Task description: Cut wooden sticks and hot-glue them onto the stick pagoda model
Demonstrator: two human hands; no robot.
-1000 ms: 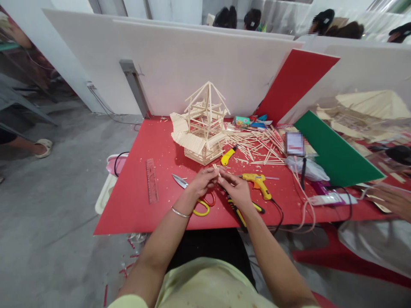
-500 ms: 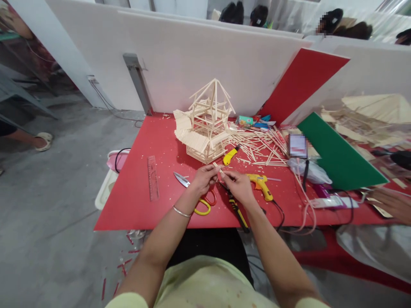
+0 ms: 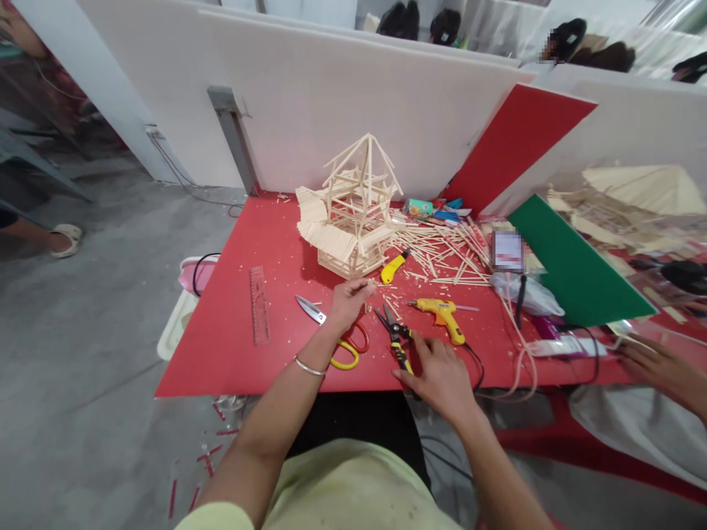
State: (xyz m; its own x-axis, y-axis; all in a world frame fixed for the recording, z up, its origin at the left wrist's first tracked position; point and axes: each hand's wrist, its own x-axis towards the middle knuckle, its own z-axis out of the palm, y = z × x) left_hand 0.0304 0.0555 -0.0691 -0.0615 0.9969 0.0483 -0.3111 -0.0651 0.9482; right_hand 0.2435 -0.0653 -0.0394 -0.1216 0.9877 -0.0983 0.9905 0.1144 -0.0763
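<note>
Right hand point(image 3: 442, 372) shift: parted from the left hand point(image 3: 347, 303) since half a second ago; now lower and farther right, over the handles of the pliers point(image 3: 396, 340).
Ruler point(image 3: 258, 305): flat on the red table point(image 3: 210, 361), at left; long axis runs near to far, leaning slightly left at the far end.
Scissors point(image 3: 312, 311): blade tips point away and left; red and yellow handles lie beside the left wrist.
Left hand: thumb and forefinger pinched together on a pale piece point(image 3: 374, 284), too small to identify; raised just in front of the stick model.
Stick model point(image 3: 334, 239): upright behind the left hand; peak points up, long axis vertical.
Utility knife point(image 3: 390, 271): just right of the model; black end points away and right.
Pliers: on the table between scissors and glue gun; jaws parted, pointing away and left; long axis slants from near right to far left.
Right hand: thumb and forefinger spread apart, touching the pliers; firmness of hold cannot be told.
Glue gun point(image 3: 442, 308): beyond the right hand; nozzle points left, grip slants toward the near right.
Loose sticks point(image 3: 442, 250): scattered in mixed directions behind the glue gun.
Co-worker's hand point(image 3: 649, 359): at far right, near the table edge.
</note>
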